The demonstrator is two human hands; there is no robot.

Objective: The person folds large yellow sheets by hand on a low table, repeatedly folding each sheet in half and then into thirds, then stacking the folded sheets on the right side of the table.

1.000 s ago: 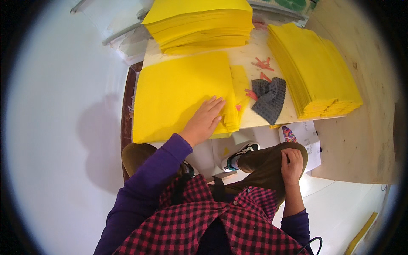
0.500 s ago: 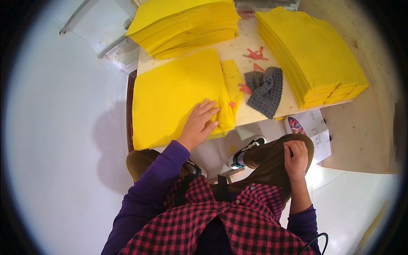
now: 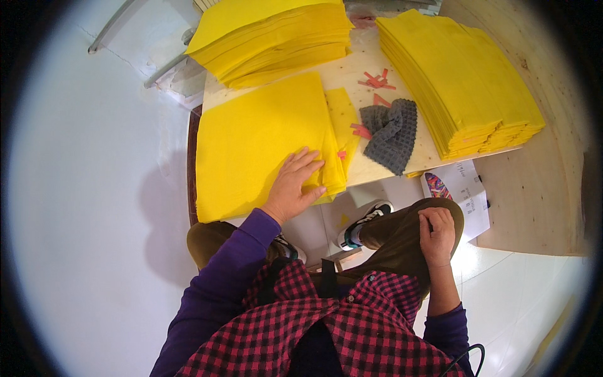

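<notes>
My left hand (image 3: 295, 182) lies flat, fingers apart, on the near right part of a stack of yellow cloth-like sheets (image 3: 257, 132). Its thumb reaches the stack's near right corner. Beside the fingertips, a small red strip (image 3: 342, 154) sticks out at the stack's right edge. My right hand (image 3: 438, 235) rests on my right knee with its fingers curled in, and nothing shows in it. A crumpled dark grey waffle-weave cloth (image 3: 392, 135) lies on the table right of the stack, apart from both hands.
Taller piles of yellow sheets stand at the back left (image 3: 276, 44) and on the right (image 3: 461, 81) of the wooden table (image 3: 352, 72). Loose red strips (image 3: 377, 80) lie between them. A white printed box (image 3: 465, 195) sits under the table's right side, next to a wooden panel (image 3: 534, 207).
My left thumb has spread slightly outward to the right on the yellow sheets. My right hand stays on the knee, and the piles and grey cloth have not moved.
</notes>
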